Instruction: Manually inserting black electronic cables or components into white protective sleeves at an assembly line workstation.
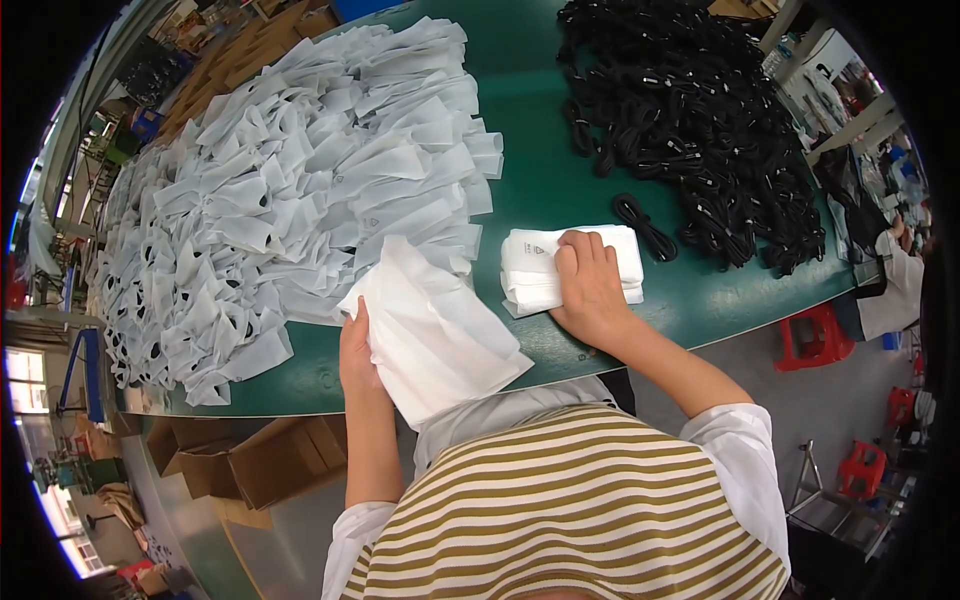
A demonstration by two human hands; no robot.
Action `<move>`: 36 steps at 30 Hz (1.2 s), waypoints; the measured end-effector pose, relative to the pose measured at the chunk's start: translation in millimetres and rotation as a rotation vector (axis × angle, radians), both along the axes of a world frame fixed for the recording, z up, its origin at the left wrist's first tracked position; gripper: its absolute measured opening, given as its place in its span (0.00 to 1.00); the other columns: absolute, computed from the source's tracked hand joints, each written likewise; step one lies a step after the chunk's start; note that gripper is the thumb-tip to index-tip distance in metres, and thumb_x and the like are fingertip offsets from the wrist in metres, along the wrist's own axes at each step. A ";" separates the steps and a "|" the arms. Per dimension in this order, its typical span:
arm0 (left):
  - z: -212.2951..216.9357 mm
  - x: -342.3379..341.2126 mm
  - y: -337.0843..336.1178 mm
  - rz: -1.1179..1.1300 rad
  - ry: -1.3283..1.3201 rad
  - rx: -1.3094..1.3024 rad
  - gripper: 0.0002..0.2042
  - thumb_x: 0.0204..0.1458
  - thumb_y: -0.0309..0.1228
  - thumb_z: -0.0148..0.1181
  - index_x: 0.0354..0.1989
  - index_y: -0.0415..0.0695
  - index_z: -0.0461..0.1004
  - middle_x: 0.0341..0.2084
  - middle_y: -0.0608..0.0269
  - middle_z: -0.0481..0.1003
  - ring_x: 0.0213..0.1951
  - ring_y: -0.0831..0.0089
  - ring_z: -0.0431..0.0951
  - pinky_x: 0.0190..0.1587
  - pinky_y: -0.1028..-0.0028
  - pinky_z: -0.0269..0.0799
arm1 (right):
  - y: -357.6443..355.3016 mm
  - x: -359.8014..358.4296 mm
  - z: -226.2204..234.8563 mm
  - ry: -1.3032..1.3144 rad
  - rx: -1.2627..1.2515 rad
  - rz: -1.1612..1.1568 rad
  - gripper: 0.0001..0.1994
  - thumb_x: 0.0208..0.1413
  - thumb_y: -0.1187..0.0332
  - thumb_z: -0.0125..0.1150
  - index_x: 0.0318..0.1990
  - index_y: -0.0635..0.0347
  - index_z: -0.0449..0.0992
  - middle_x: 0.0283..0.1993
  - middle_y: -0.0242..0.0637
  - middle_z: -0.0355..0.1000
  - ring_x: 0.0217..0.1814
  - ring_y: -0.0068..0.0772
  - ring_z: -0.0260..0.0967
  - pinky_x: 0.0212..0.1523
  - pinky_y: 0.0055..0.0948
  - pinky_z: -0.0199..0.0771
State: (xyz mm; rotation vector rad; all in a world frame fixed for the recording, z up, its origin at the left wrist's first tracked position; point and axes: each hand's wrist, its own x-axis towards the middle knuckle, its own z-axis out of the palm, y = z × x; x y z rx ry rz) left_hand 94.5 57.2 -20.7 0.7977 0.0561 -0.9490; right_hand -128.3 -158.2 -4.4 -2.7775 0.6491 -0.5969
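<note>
My left hand (357, 345) grips a fanned bundle of white fabric pouches (435, 335) at its left edge, over the near edge of the green table (545, 180). My right hand (588, 285) presses flat on a small neat stack of white pouches (530, 265) lying on the table in front of me. A single coiled black cable (643, 226) lies just right of that stack. A large heap of filled white pouches (290, 190) covers the left half of the table. A big pile of coiled black cables (690, 110) sits at the far right.
Open cardboard boxes (265, 455) stand on the floor under the table at the left. Red plastic stools (815, 335) stand on the floor at the right. Another person (895, 280) in white sits at the right edge.
</note>
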 end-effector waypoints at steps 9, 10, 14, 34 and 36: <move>29.2 -19.6 -45.3 0.075 -0.317 0.095 0.18 0.66 0.36 0.49 0.55 0.35 0.69 0.50 0.50 0.76 0.48 0.60 0.79 0.51 0.63 0.76 | 6.9 -21.9 102.2 -0.438 0.337 0.213 0.30 0.40 0.62 0.76 0.51 0.65 0.72 0.57 0.53 0.67 0.58 0.56 0.66 0.55 0.46 0.67; 35.0 -25.8 -46.2 0.101 -0.350 0.110 0.17 0.65 0.34 0.51 0.56 0.34 0.68 0.50 0.51 0.76 0.49 0.63 0.78 0.52 0.65 0.75 | 20.2 -21.5 111.8 -0.476 0.149 0.267 0.32 0.40 0.59 0.76 0.53 0.64 0.72 0.57 0.54 0.68 0.57 0.56 0.68 0.55 0.47 0.68; 46.4 -48.3 -67.8 0.101 -0.361 0.012 0.16 0.65 0.31 0.52 0.57 0.35 0.67 0.49 0.54 0.75 0.48 0.66 0.77 0.53 0.67 0.73 | 58.9 1.9 74.1 -0.275 0.223 0.202 0.35 0.48 0.55 0.72 0.60 0.68 0.69 0.60 0.57 0.67 0.61 0.56 0.66 0.60 0.47 0.67; 75.2 -74.7 -109.6 -0.391 -1.653 0.034 0.23 0.42 0.30 0.74 0.48 0.43 0.75 0.49 0.53 0.74 0.53 0.56 0.74 0.55 0.65 0.71 | -237.0 33.5 431.9 -0.820 0.278 -0.124 0.20 0.58 0.64 0.64 0.53 0.70 0.73 0.45 0.42 0.76 0.42 0.34 0.75 0.43 0.32 0.74; 69.7 -73.3 -112.6 -0.350 -1.744 0.010 0.26 0.39 0.31 0.76 0.49 0.42 0.74 0.50 0.51 0.72 0.54 0.52 0.72 0.57 0.63 0.69 | -269.3 55.6 424.7 -0.772 0.335 -0.364 0.18 0.58 0.64 0.64 0.51 0.68 0.74 0.44 0.42 0.77 0.41 0.35 0.75 0.42 0.33 0.74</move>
